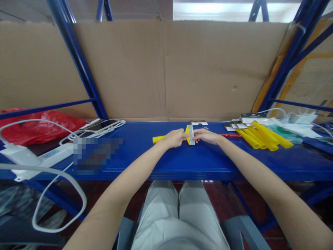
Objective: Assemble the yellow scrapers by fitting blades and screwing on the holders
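My left hand (174,138) is closed around a yellow scraper (158,139) at the middle of the blue table. The round end of its handle sticks out to the left of my fist, and its yellow head with a flat metal blade (191,135) shows on the right. My left index finger lies across the head. On the blade's right edge, the curled fingers of my right hand (205,136) pinch close; their exact contact is hard to make out. Just beyond my right hand lie several tiny pale pieces (205,128) and a small black-and-white packet (199,123).
To the right lie several yellow tubes (260,137), a red slim item (231,135) and a black-and-white box (253,118). At left are a red plastic bag (44,126), a white power strip (56,154) with cables, and a phone (102,125). Cardboard (208,69) closes the back.
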`<act>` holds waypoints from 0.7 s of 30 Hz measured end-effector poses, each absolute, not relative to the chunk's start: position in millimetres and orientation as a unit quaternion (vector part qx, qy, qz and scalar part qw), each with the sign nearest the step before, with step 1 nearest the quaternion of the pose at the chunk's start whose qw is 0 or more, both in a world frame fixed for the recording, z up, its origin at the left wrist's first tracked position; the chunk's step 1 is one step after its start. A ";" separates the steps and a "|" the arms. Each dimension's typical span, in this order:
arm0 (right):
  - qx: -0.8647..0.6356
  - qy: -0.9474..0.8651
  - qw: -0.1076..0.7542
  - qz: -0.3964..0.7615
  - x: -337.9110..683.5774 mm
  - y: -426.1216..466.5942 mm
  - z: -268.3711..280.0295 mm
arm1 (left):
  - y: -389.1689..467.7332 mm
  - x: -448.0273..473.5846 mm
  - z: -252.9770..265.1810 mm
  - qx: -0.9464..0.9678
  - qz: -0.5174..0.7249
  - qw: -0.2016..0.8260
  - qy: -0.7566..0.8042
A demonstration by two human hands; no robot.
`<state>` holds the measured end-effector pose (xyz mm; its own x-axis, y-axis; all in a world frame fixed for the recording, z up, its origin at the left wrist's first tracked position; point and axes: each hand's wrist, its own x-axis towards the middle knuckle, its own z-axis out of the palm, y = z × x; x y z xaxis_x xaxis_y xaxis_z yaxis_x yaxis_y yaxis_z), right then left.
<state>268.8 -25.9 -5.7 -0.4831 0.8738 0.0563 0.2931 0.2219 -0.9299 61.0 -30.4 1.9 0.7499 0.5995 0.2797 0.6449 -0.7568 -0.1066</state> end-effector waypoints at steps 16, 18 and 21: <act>-0.412 -0.676 0.447 0.416 259.6 -17.1 -16.8 | -34.9 65.4 1.3 -0.941 -0.103 0.080 -0.313; -0.411 -0.680 0.448 0.410 258.4 -16.9 -16.7 | -33.2 65.1 0.6 -0.942 -0.106 0.077 -0.309; -0.415 -0.684 0.446 0.401 255.8 -17.1 -16.1 | -31.0 65.3 -0.2 -0.943 -0.113 0.071 -0.306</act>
<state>255.8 -17.1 -16.1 -0.2580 0.9254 0.2774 0.2103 0.3341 -0.9188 65.3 -31.0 -0.2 0.7875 0.5600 0.2575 0.5924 -0.8030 -0.0654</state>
